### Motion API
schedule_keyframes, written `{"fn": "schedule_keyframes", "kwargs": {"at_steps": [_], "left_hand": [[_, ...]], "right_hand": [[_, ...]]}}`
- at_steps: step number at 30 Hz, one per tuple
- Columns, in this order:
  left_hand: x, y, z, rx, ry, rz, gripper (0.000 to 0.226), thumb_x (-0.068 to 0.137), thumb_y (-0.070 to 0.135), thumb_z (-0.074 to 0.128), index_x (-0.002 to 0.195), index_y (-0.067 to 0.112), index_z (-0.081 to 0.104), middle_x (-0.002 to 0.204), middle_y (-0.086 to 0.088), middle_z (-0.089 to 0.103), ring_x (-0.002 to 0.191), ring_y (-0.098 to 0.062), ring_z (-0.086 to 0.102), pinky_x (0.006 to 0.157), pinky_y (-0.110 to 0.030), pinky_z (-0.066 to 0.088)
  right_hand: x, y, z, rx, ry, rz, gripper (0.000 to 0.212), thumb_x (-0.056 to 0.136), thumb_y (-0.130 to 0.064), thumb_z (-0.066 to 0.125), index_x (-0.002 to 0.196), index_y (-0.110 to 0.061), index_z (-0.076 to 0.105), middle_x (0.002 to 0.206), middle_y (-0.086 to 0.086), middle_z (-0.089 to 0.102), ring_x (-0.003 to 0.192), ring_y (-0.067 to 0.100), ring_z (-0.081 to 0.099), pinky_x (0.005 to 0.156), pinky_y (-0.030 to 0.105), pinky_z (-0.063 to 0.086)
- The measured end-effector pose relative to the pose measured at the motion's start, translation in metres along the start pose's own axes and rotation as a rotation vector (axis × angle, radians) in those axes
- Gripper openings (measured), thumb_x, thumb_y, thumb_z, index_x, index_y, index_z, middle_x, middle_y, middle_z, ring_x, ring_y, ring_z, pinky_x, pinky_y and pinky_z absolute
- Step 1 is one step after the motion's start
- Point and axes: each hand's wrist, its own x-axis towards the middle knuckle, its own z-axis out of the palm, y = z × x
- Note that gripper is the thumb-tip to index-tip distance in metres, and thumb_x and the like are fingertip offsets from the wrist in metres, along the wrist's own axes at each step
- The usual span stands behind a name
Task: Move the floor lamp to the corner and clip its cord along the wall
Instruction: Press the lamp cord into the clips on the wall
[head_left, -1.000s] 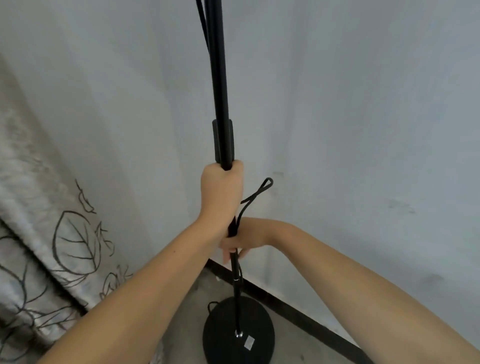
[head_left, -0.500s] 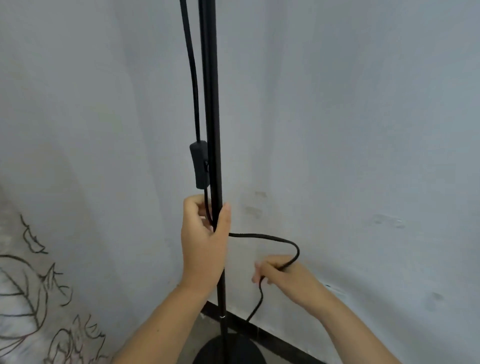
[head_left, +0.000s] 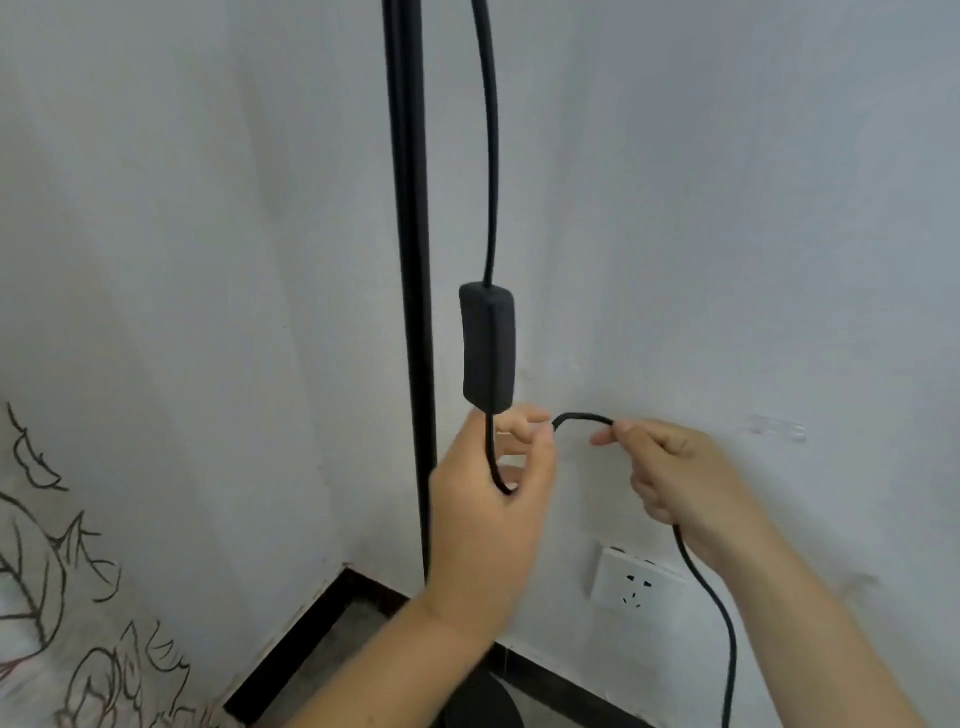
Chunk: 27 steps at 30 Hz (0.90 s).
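The black floor lamp pole (head_left: 413, 291) stands upright in the room corner, its round base (head_left: 480, 704) partly hidden under my left forearm. A black cord (head_left: 488, 156) hangs beside the pole with an inline switch (head_left: 488, 348). My left hand (head_left: 488, 514) is closed on the cord just below the switch, off the pole. The cord loops right to my right hand (head_left: 675, 478), which pinches it, then drops down past my right forearm. A small clear clip (head_left: 776, 428) seems stuck on the right wall, blurred.
A white wall socket (head_left: 636, 584) sits low on the right wall. Black skirting (head_left: 311, 639) runs along both walls at the floor. A leaf-patterned fabric (head_left: 47, 597) fills the lower left.
My left hand let go of the pole and now holds the cord under the switch. My right hand rose with the cord. The view moved closer and the socket came into sight.
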Motion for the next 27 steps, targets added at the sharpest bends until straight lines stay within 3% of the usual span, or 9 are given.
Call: {"fn": "schedule_keyframes", "kwargs": {"at_steps": [2,6,9,11,13,16,20,24,27], "left_hand": [[-0.003,-0.013,0.014,-0.089,-0.003,-0.236,0.007,0.087,0.023,0.06,0.084,0.027,0.062,0.088,0.01,0.068,0.076,-0.011,0.067,0.064,-0.02,0.054],[0.015,-0.052,0.03,-0.153,0.211,-0.58,0.015,0.091,0.023,0.056,0.08,0.013,0.059,0.072,0.003,0.06,0.067,-0.014,0.057,0.057,-0.021,0.048],[0.032,-0.074,0.038,-0.228,0.361,-0.67,0.015,0.091,0.019,0.054,0.076,0.014,0.054,0.064,0.002,0.054,0.055,-0.01,0.05,0.054,-0.023,0.046],[0.038,-0.086,0.039,-0.251,0.418,-0.683,0.014,0.09,0.018,0.056,0.077,0.015,0.055,0.062,0.005,0.056,0.052,-0.007,0.052,0.051,-0.021,0.046],[0.04,-0.095,0.037,-0.226,0.418,-0.647,0.015,0.09,0.021,0.057,0.076,0.015,0.057,0.055,0.01,0.058,0.049,-0.003,0.055,0.053,-0.022,0.048],[0.043,-0.1,0.035,-0.23,0.382,-0.602,0.014,0.089,0.021,0.058,0.077,0.015,0.058,0.062,0.007,0.061,0.052,-0.003,0.057,0.059,-0.026,0.051],[0.044,-0.101,0.034,-0.228,0.294,-0.554,0.012,0.089,0.02,0.058,0.078,0.015,0.06,0.068,0.003,0.064,0.058,-0.004,0.061,0.062,-0.025,0.053],[0.041,-0.104,0.034,-0.172,0.296,-0.542,0.013,0.091,0.02,0.056,0.08,0.015,0.06,0.067,0.005,0.065,0.062,-0.007,0.063,0.068,-0.029,0.055],[0.041,-0.105,0.037,-0.202,0.314,-0.53,0.013,0.092,0.016,0.055,0.079,0.015,0.057,0.061,0.008,0.067,0.063,-0.007,0.066,0.067,-0.028,0.055]], "right_hand": [[0.002,0.007,0.007,-0.135,0.015,-0.007,0.032,0.095,-0.027,0.052,0.072,-0.02,0.073,0.037,-0.013,0.029,0.035,0.005,0.024,0.038,0.017,0.019],[0.014,0.02,0.026,-0.392,0.021,-0.048,0.031,0.092,-0.029,0.054,0.069,-0.021,0.072,0.032,-0.018,0.043,0.033,0.001,0.039,0.04,0.014,0.023],[0.028,0.024,0.049,-0.538,0.085,-0.131,0.027,0.092,-0.022,0.054,0.076,-0.012,0.074,0.058,-0.01,0.064,0.055,0.004,0.052,0.05,0.012,0.035],[0.037,0.026,0.058,-0.565,0.155,-0.178,0.028,0.092,-0.018,0.054,0.079,-0.001,0.071,0.073,0.009,0.069,0.069,0.022,0.059,0.059,0.02,0.039],[0.042,0.026,0.062,-0.525,0.172,-0.205,0.029,0.092,-0.017,0.052,0.075,0.001,0.067,0.062,0.014,0.064,0.055,0.021,0.06,0.06,0.034,0.047],[0.044,0.025,0.068,-0.47,0.184,-0.242,0.033,0.093,-0.017,0.05,0.064,-0.004,0.058,0.045,0.003,0.053,0.03,0.009,0.053,0.043,0.028,0.047],[0.048,0.021,0.077,-0.474,0.209,-0.312,0.036,0.095,-0.02,0.046,0.06,-0.014,0.051,0.043,-0.004,0.051,0.03,0.009,0.055,0.039,0.018,0.041],[0.049,0.022,0.082,-0.534,0.165,-0.218,0.042,0.095,-0.023,0.044,0.054,-0.017,0.047,0.046,0.0,0.055,0.035,0.017,0.062,0.046,0.03,0.048],[0.046,0.03,0.077,-0.454,0.17,-0.157,0.045,0.095,-0.03,0.048,0.058,-0.007,0.057,0.042,0.003,0.057,0.035,0.016,0.062,0.048,0.031,0.052]]}}
